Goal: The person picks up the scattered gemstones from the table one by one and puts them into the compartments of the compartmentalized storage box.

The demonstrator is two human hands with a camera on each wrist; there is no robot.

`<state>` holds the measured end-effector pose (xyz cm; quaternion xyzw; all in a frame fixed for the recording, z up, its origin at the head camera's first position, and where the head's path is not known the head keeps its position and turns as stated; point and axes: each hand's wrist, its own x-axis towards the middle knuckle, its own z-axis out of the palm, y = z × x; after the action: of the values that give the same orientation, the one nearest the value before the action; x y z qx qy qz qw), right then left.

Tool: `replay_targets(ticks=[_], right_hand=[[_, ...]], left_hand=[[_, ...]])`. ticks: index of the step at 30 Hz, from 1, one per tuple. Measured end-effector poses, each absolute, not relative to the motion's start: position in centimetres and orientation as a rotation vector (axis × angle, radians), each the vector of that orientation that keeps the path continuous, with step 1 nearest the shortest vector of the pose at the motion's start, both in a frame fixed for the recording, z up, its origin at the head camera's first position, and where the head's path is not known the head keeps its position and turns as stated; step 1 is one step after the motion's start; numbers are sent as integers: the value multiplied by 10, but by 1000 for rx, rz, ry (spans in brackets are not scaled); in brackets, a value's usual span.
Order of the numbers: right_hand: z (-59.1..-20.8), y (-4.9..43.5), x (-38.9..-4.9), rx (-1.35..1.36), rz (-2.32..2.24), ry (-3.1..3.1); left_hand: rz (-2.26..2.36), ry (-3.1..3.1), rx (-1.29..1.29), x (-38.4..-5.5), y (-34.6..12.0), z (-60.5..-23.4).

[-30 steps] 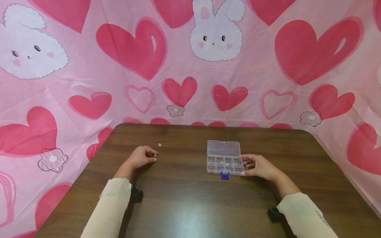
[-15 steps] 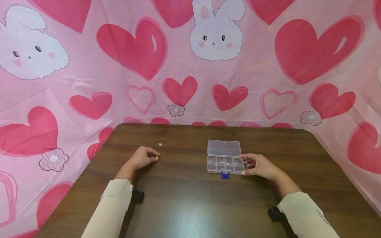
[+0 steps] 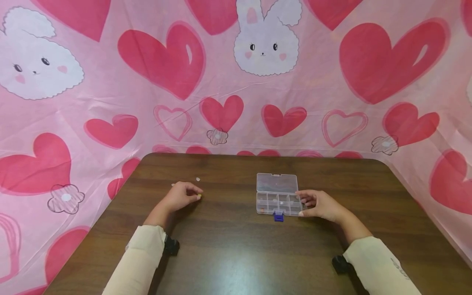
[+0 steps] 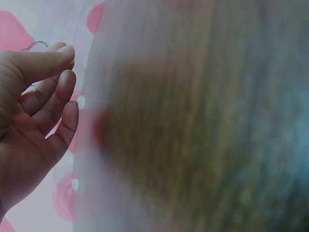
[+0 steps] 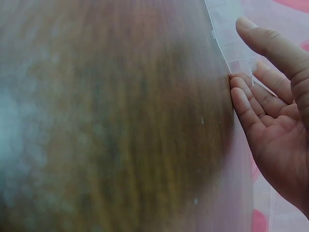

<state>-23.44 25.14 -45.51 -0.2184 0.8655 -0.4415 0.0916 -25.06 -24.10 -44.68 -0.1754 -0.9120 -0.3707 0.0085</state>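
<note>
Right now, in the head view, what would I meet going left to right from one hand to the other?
Left hand → small yellow piece at its fingertips → clear plastic compartment box with its lid open → right hand at the box's right end.

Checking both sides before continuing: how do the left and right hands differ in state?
The left hand pinches a small yellow piece; the right hand holds the clear box by its right end. The left hand is well apart from the box; the right hand touches it. Both arms have cream sleeves and a black device near the wrist.
</note>
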Motion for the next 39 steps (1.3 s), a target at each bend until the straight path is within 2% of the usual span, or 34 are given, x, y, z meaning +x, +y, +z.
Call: replay_targets(ticks=[20,39], right_hand=[[-458,251,-235,-651,-1317,2576],[-457,251,-235,-641,-1318,2578]], left_hand=[[-1182,-2785,-707,-242,-218,-434],[-1247,-2735,-725,-240,-194,-427]])
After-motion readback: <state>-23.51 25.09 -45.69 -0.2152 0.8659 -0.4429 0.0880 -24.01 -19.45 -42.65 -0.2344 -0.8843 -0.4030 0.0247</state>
